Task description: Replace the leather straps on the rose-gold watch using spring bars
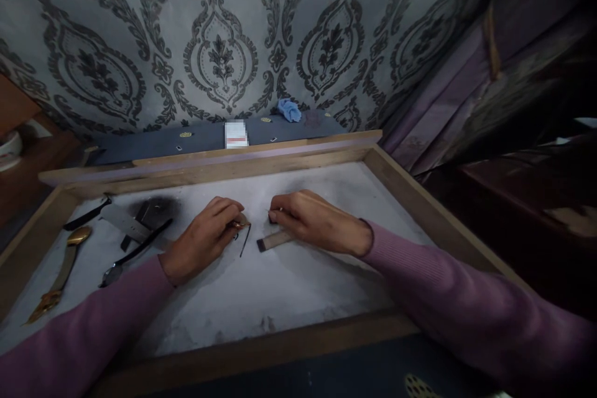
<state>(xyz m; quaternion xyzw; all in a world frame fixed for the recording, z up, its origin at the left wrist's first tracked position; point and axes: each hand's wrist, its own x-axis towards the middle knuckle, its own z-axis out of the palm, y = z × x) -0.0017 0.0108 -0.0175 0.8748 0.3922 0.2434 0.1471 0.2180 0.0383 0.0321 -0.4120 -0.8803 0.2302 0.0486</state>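
Golden piece (240, 224) gleams in fingers (226, 210).

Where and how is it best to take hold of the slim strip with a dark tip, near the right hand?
Probably by its dark tip, coming from the left, pinching across the narrow width: the strip is long and slim, this end lies uncovered, and the right hand hides the other.

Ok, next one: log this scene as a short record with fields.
left hand: fingers closed on small golden piece, thin dark strip beside it
right hand: fingers pinching small dark piece, identity unclear
near right hand: tan stick with dark end
surface: shallow wooden tray with white base
tray's left side: black wristwatch with round face
behind tray: crumpled blue cloth
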